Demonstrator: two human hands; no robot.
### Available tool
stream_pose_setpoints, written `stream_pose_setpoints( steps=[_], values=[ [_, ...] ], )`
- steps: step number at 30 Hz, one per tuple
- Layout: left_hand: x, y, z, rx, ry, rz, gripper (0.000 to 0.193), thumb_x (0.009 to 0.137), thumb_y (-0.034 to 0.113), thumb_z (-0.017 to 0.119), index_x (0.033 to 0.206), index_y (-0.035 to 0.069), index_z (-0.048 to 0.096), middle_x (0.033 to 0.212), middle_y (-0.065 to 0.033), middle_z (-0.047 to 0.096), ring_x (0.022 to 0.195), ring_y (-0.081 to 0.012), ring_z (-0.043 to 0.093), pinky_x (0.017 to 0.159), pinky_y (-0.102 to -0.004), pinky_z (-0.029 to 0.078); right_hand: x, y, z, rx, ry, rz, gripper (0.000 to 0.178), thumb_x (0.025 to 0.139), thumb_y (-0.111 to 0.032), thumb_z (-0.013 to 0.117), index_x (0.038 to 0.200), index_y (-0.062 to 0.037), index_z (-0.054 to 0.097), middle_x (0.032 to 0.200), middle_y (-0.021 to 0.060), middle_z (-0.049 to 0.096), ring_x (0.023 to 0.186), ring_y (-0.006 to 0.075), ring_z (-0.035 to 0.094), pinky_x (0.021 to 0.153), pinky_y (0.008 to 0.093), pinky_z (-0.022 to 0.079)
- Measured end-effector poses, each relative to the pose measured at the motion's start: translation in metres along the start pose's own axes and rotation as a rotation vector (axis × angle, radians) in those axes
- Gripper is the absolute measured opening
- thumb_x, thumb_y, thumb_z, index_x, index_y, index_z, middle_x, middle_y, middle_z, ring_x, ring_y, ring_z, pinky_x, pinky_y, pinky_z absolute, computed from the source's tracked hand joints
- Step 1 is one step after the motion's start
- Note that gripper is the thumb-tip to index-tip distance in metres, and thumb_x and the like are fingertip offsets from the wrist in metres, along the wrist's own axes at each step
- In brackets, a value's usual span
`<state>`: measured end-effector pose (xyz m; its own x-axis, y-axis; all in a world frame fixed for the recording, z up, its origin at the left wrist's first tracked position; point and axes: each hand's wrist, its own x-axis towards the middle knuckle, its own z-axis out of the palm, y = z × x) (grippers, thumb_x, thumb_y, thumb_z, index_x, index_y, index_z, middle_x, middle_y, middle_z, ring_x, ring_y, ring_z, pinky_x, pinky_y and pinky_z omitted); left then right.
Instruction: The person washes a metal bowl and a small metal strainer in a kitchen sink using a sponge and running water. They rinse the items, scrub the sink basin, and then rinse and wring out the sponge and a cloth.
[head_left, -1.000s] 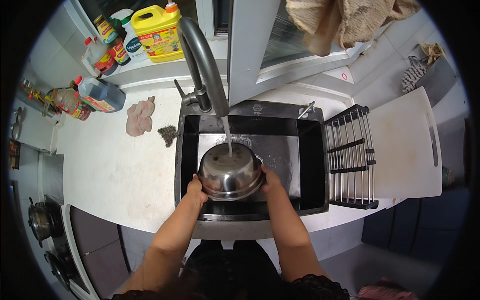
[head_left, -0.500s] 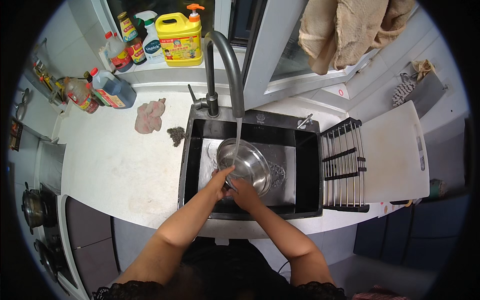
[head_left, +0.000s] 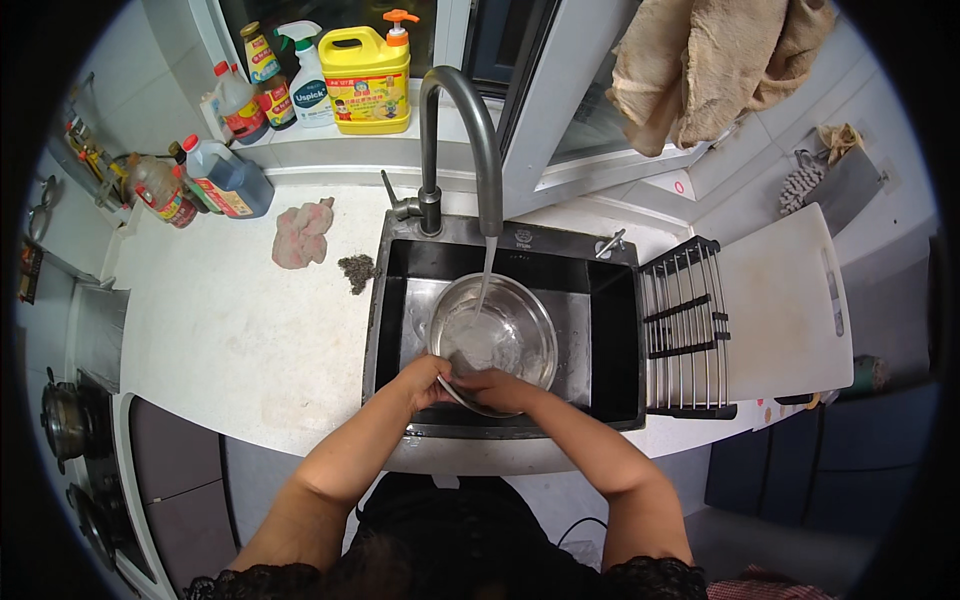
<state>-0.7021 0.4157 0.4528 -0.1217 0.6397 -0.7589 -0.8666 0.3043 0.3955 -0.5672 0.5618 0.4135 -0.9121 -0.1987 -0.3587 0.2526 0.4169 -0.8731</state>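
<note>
A round stainless steel basin (head_left: 535,325) sits in the black sink (head_left: 615,340), under a stream of water from the tall grey faucet (head_left: 487,190). My left hand (head_left: 425,380) is closed on the basin's near-left rim. Across the near rim reaches my right hand (head_left: 492,388), its fingers stretched out over the basin's inner near-left side. No object shows in the right hand, though its fingertips are partly blurred by the water and the shiny metal. Some cloudy water lies in the basin bottom.
Left of the sink lie a dark steel-wool scourer (head_left: 357,271) and a pinkish cloth (head_left: 302,233). Bottles and a yellow jug (head_left: 367,85) line the sill. A dish rack (head_left: 690,325) and a white cutting board (head_left: 785,310) stand at the right. Beige cloths (head_left: 715,70) hang above.
The basin has come nearer and more level, and the stream now falls into its middle. My left hand has moved down to the rim; my right hand has shifted right, with its fingers inside.
</note>
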Motion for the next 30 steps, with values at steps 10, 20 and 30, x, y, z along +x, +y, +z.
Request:
stream_pose_setpoints(
  steps=[10,20,30],
  values=[
    [-0.019,0.007,-0.003,-0.128,-0.007,0.01,0.042,0.062,-0.007,0.044,0.104,-0.011,0.047,0.096,-0.022,0.058,0.085,-0.0391,0.062,0.073,-0.0574,0.053,0.029,-0.061,-0.054,-0.958,0.175,0.522,0.039,0.085,-0.014,0.048,0.125,-0.0096,0.049,0.144,0.0125,0.026,0.12,0.0321,0.042,0.087,0.0379,0.044],
    [-0.014,0.011,0.003,0.051,0.115,0.062,0.072,0.064,-0.01,0.044,0.132,0.01,0.028,0.115,-0.0194,0.048,0.096,-0.0409,0.056,0.067,-0.0591,0.053,0.031,-0.063,-0.013,-0.132,0.159,0.264,0.037,0.069,-0.017,0.068,0.102,-0.006,0.055,0.101,0.0143,0.06,0.093,0.0285,0.06,0.081,0.0345,0.047],
    [-0.021,0.003,0.012,0.126,0.055,-0.007,0.058,0.07,-0.008,0.043,0.127,0.0,0.034,0.113,-0.021,0.051,0.096,-0.0386,0.058,0.07,-0.0591,0.052,0.083,-0.056,-0.052,-0.064,0.774,0.161,0.026,0.082,-0.011,0.058,0.108,-0.0088,0.054,0.105,0.0153,0.05,0.088,0.0349,0.058,0.076,0.0416,0.048]
  ],
)
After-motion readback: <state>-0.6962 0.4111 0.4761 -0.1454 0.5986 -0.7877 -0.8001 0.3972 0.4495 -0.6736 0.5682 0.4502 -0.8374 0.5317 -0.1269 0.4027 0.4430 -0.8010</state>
